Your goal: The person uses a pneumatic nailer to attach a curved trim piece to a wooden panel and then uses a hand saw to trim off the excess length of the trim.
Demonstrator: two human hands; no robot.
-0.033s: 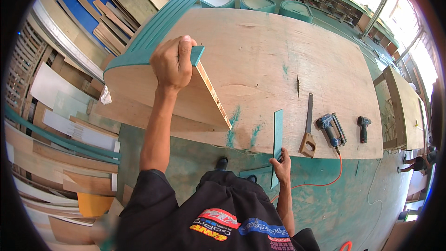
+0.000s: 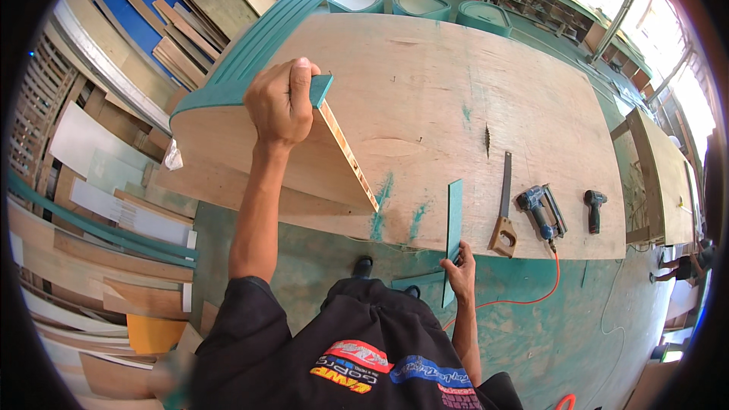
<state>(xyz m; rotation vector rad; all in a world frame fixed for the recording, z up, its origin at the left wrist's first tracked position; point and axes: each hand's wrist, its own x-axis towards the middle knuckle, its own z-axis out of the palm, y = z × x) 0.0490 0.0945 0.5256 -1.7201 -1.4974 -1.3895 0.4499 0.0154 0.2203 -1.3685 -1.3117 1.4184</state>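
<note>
My left hand [image 2: 279, 100] is closed over the end of a green strip [image 2: 322, 89] that runs along the top edge of a wooden panel. This panel [image 2: 250, 152] stands on its edge on the plywood worktable, and its raw, layered end faces right. Lower down, my right hand [image 2: 460, 267] grips a flat, narrow green strip [image 2: 453, 216], thumb on its face. That strip points away from me across the table's near edge, and its lower end hangs past the edge. The fingers behind it are partly hidden.
On the plywood table [image 2: 531, 83] lie a handsaw [image 2: 505, 205], a nail gun [image 2: 541, 209] with an orange air hose [image 2: 557, 281], and a cordless driver [image 2: 594, 211]. Ridged green slats [image 2: 254, 49] sit beyond the panel. Boards [image 2: 129, 296] are stacked at left; a wooden frame [image 2: 645, 175] stands right.
</note>
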